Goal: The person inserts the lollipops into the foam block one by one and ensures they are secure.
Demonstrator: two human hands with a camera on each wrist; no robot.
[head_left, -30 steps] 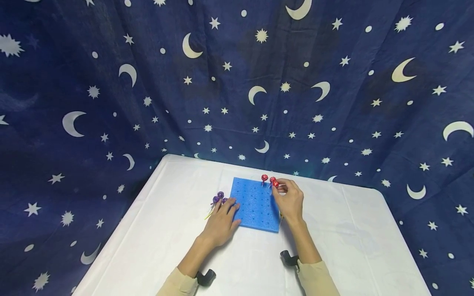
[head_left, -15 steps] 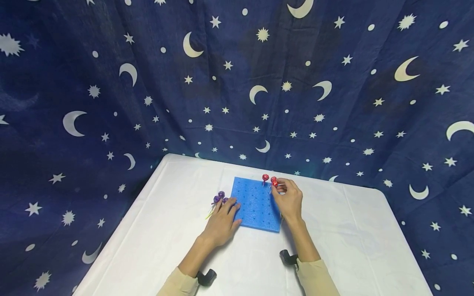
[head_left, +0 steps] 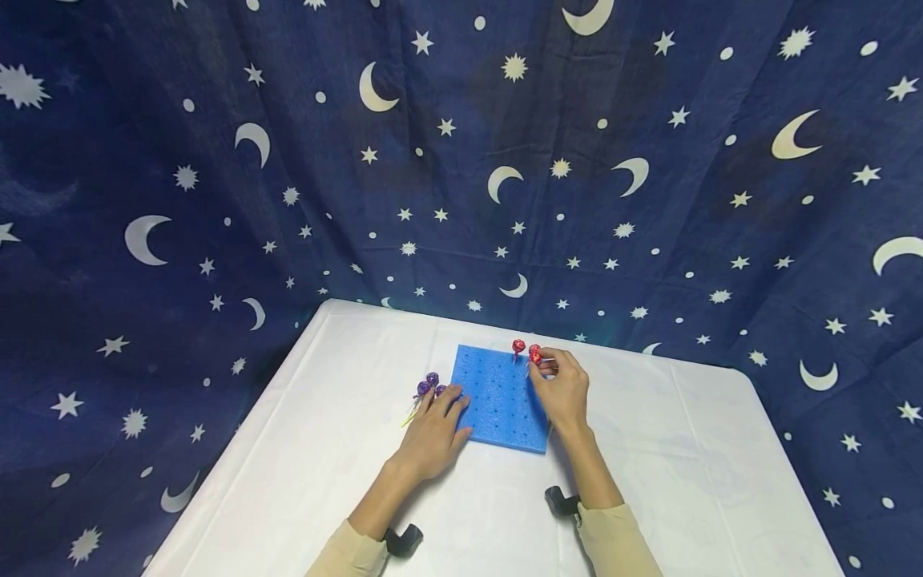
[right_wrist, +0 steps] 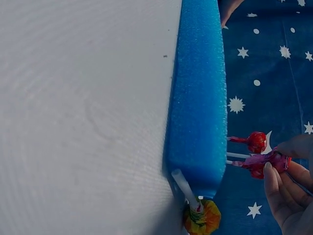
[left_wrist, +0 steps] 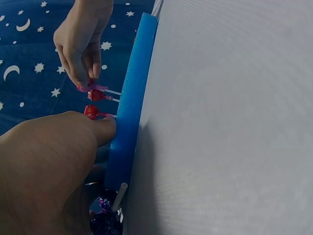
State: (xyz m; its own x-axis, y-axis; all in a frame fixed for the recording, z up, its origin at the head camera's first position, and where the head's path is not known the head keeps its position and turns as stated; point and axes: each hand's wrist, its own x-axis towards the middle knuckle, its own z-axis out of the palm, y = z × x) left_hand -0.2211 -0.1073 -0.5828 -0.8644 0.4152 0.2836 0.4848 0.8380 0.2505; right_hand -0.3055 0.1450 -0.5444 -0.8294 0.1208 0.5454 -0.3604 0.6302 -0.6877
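Observation:
A blue foam board (head_left: 497,401) with rows of small holes lies on the table. My right hand (head_left: 564,394) pinches a red-pink lollipop (right_wrist: 278,160) by its wrapped head at the board's far right corner. Its white stick reaches down to the board's surface, right at the holes. Two red lollipops stand upright there, one (head_left: 518,346) a little left and another (right_wrist: 257,172) close beside the held one. My left hand (head_left: 431,437) rests on the board's left edge, fingers extended and thumb at the near side. Its fingertips partly hide purple lollipops (head_left: 424,388) lying beside the board.
A lollipop in a yellow-orange wrapper (right_wrist: 203,218) lies by the board's right side, mostly behind my right hand in the head view. The table (head_left: 671,465) has a white cover. A dark blue curtain (head_left: 461,176) with moons and stars hangs behind it.
My right hand has edged slightly left relative to the board, bringing the held lollipop nearer the red one behind it. My left hand stays on the board's edge.

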